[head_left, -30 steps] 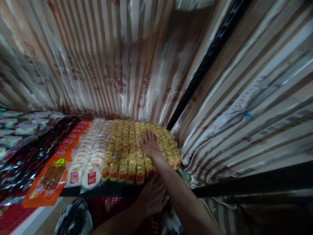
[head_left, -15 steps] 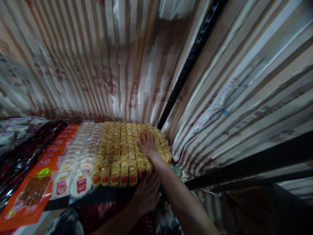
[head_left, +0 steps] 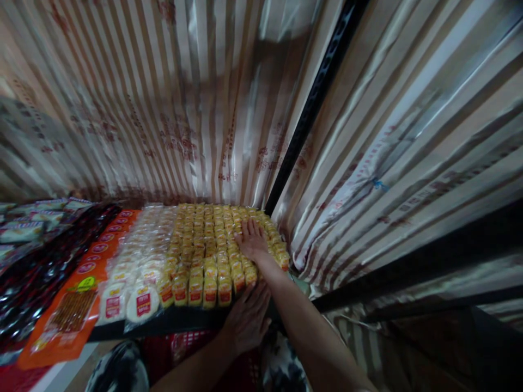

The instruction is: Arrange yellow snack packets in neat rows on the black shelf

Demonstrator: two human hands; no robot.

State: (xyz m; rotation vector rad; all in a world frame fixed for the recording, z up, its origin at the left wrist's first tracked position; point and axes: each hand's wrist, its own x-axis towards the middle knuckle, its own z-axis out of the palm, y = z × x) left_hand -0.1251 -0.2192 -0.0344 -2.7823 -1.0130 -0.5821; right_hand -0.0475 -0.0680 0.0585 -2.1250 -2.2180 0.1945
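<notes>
Many yellow snack packets (head_left: 204,245) already fill the shelf in tight rows, looking nearly finished. Right hand (head_left: 252,240) lies flat and open-fingered on the far right rows; left hand (head_left: 246,317), spread, presses the near shelf edge (head_left: 171,322). Striped curtain (head_left: 368,163) crowds the right side, leaving little room; white round packets (head_left: 139,272) border the left.

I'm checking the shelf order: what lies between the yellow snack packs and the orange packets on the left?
In the head view, rows of white round-cake packs lie between the yellow snack packs and the orange packets.
</notes>
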